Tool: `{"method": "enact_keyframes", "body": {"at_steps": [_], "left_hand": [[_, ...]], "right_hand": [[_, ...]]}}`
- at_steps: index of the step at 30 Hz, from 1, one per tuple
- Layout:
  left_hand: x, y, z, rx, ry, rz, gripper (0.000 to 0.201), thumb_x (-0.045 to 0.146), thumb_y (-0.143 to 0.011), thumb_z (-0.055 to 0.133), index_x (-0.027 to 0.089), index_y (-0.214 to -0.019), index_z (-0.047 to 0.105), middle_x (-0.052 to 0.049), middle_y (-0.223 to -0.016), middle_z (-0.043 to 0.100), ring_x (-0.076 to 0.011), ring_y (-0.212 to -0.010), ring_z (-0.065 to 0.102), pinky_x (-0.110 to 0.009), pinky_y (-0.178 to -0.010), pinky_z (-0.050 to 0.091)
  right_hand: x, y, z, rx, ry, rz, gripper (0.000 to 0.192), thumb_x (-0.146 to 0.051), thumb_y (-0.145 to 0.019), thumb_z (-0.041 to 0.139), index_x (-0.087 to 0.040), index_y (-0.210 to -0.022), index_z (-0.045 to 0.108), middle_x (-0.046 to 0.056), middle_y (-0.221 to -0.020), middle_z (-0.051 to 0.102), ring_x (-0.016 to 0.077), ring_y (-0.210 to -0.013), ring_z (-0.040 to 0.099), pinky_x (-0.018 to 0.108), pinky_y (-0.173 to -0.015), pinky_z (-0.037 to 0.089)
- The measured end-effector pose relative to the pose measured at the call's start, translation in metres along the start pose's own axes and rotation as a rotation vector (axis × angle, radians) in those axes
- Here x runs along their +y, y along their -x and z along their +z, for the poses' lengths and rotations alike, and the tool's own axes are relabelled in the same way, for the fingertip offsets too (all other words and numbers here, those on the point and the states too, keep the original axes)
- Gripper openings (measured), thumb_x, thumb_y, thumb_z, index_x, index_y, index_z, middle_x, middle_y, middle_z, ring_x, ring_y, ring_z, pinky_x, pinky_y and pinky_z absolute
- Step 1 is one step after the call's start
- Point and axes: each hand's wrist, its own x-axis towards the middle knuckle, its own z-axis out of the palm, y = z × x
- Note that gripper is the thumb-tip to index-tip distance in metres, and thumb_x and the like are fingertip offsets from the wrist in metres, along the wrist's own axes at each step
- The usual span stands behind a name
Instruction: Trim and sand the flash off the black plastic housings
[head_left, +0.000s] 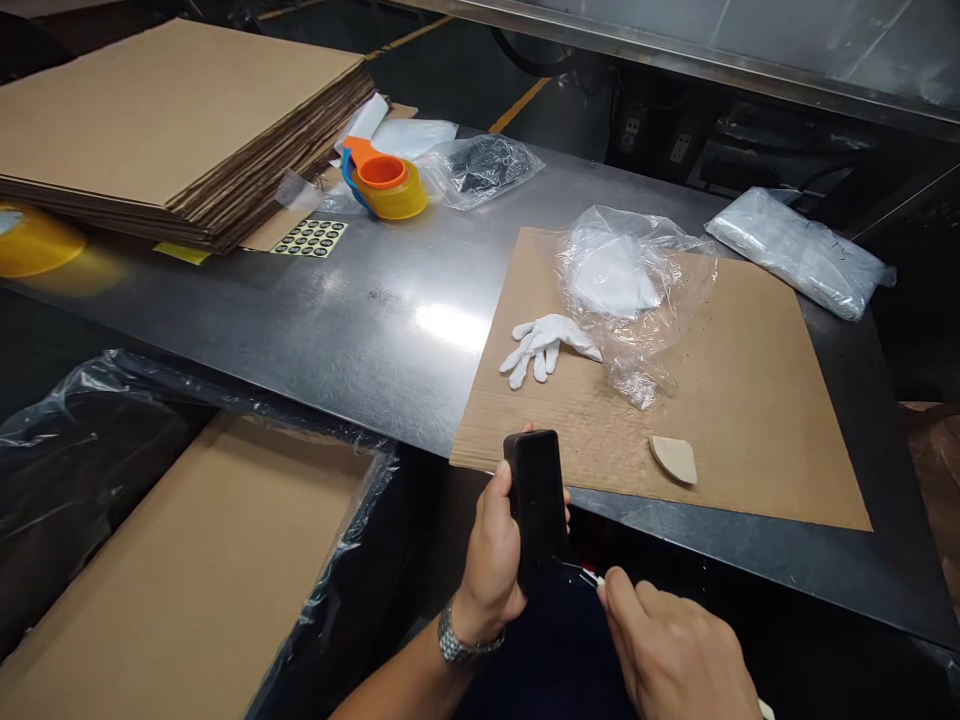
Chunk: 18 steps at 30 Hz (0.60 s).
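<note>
My left hand (491, 555) is closed around a black rectangular case (538, 500), held upright in front of the table edge. In my right hand (671, 640) is a thin white-handled tool (598, 580) with a slim metal tip. The tip points left at the lower part of the case; whether it touches cannot be made out. A small spot of red shows beside the tip. Beyond my hands, a white glove (547, 345) and a beige wedge-shaped pad (675, 460) lie on a cardboard sheet (765, 400).
A clear plastic bag with white contents (611, 270) rests on the cardboard. Farther back are a wrapped packet (802, 250), a tape dispenser (386, 185), a sticker sheet (309, 239) and stacked cardboard (180, 110). At lower left stands a plastic-lined bin (300, 640). The metal table (360, 340) spans the view.
</note>
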Motion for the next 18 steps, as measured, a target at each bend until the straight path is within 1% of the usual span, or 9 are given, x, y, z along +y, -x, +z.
{"method": "enact_keyframes", "body": {"at_steps": [2,4,6,8,10,12,14,16,18], "left_hand": [[-0.001,0.001,0.0,-0.007,-0.017,0.051,0.058,0.052,-0.084,0.038,0.017,-0.131,0.041,-0.004,-0.066,0.062,-0.015,-0.054,0.054,-0.028,-0.051,0.047],[-0.003,0.001,-0.001,-0.01,-0.019,0.095,0.059,0.052,-0.085,0.037,0.02,-0.134,0.036,-0.003,-0.068,0.062,-0.0153,-0.055,0.055,-0.028,-0.051,0.047],[-0.003,0.001,-0.002,-0.03,0.007,0.133,0.06,0.052,-0.085,0.037,0.02,-0.135,0.035,-0.004,-0.07,0.063,-0.0154,-0.057,0.056,-0.027,-0.053,0.048],[-0.003,0.0,-0.003,-0.07,0.054,0.149,0.06,0.052,-0.085,0.036,0.019,-0.135,0.034,-0.004,-0.069,0.062,-0.0154,-0.057,0.056,-0.027,-0.054,0.048],[-0.001,-0.001,-0.003,-0.11,0.101,0.138,0.059,0.05,-0.086,0.035,0.019,-0.136,0.032,-0.004,-0.068,0.062,-0.015,-0.057,0.055,-0.027,-0.054,0.047],[0.001,-0.001,-0.001,-0.128,0.13,0.112,0.058,0.049,-0.086,0.035,0.021,-0.137,0.031,-0.004,-0.067,0.061,-0.0145,-0.056,0.054,-0.027,-0.054,0.047],[0.002,-0.001,0.0,-0.134,0.145,0.084,0.056,0.048,-0.086,0.035,0.022,-0.136,0.031,-0.003,-0.067,0.061,-0.0142,-0.056,0.054,-0.026,-0.054,0.047],[0.002,-0.001,0.001,-0.132,0.161,0.059,0.055,0.048,-0.086,0.036,0.023,-0.135,0.035,-0.002,-0.066,0.061,-0.0139,-0.056,0.054,-0.025,-0.054,0.047],[0.001,-0.001,0.002,-0.119,0.17,0.041,0.054,0.049,-0.085,0.037,0.021,-0.131,0.041,-0.002,-0.065,0.061,-0.0139,-0.055,0.054,-0.026,-0.054,0.047]], "right_hand": [[0.001,0.0,0.003,-0.063,-0.09,0.043,0.025,-0.025,-0.094,0.032,-0.021,-0.08,0.052,-0.006,-0.046,0.045,0.0088,-0.033,0.042,0.026,-0.041,0.014],[0.004,-0.002,0.005,-0.215,-0.295,0.149,0.029,-0.029,-0.095,0.03,-0.021,-0.075,0.05,-0.006,-0.047,0.046,0.0081,-0.035,0.041,0.024,-0.041,0.015],[0.006,-0.005,0.008,-0.462,-0.682,0.305,0.037,-0.038,-0.095,0.024,-0.02,-0.074,0.05,-0.005,-0.047,0.044,0.0073,-0.038,0.04,0.02,-0.042,0.02],[0.007,-0.006,0.01,-0.735,-1.178,0.432,0.045,-0.048,-0.094,0.022,-0.019,-0.078,0.052,-0.006,-0.044,0.041,0.0063,-0.036,0.035,0.018,-0.04,0.024],[0.005,-0.005,0.011,-0.898,-1.564,0.476,0.049,-0.055,-0.09,0.027,-0.017,-0.08,0.055,-0.008,-0.042,0.038,0.0046,-0.034,0.029,0.016,-0.037,0.023],[0.003,-0.004,0.011,-0.888,-1.719,0.492,0.049,-0.057,-0.088,0.033,-0.015,-0.08,0.055,-0.008,-0.042,0.037,0.0033,-0.034,0.026,0.015,-0.037,0.022],[0.001,-0.003,0.009,-0.772,-1.719,0.533,0.047,-0.056,-0.089,0.032,-0.016,-0.081,0.054,-0.009,-0.042,0.038,0.0032,-0.034,0.026,0.015,-0.036,0.022],[0.001,-0.004,0.005,-0.611,-1.611,0.548,0.043,-0.054,-0.09,0.032,-0.017,-0.086,0.054,-0.008,-0.044,0.038,0.0042,-0.035,0.028,0.015,-0.036,0.021],[0.003,-0.005,0.002,-0.414,-1.385,0.486,0.032,-0.047,-0.089,0.041,-0.019,-0.093,0.056,-0.007,-0.049,0.041,0.0057,-0.039,0.033,0.017,-0.038,0.026]]}}
